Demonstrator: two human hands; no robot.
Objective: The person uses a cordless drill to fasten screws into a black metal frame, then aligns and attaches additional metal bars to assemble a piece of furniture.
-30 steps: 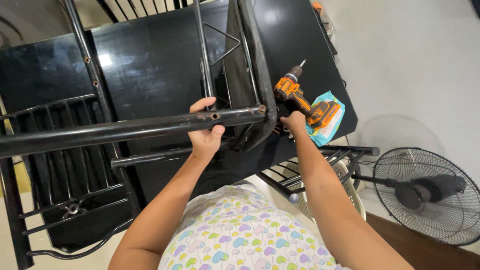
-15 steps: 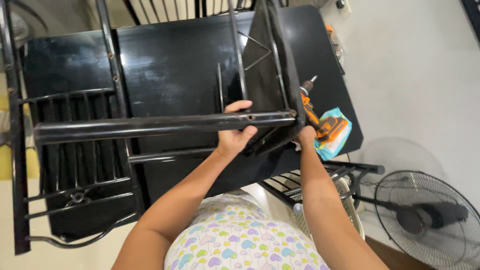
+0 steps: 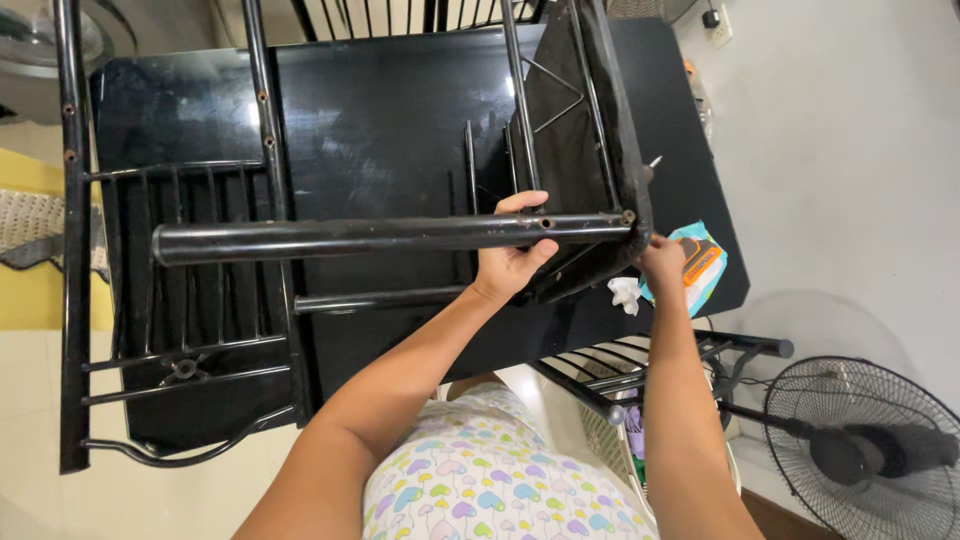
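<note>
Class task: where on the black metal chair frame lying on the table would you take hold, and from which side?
Grip the long round tube from the near side. It lies level and bare, and the left hand wraps it near the seat, so a similar grip likely suits.

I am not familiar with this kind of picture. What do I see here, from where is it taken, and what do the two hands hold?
The camera sits on a person's head and looks down, so both arms reach away from you. There is no machine. The left hand grips a black metal tube, part of a dark chair frame lying on a glossy black table. The right hand is behind the frame's corner, beside an orange tool on a teal packet; whether it holds the tool is hidden. A standing fan is on the floor at right.
</note>
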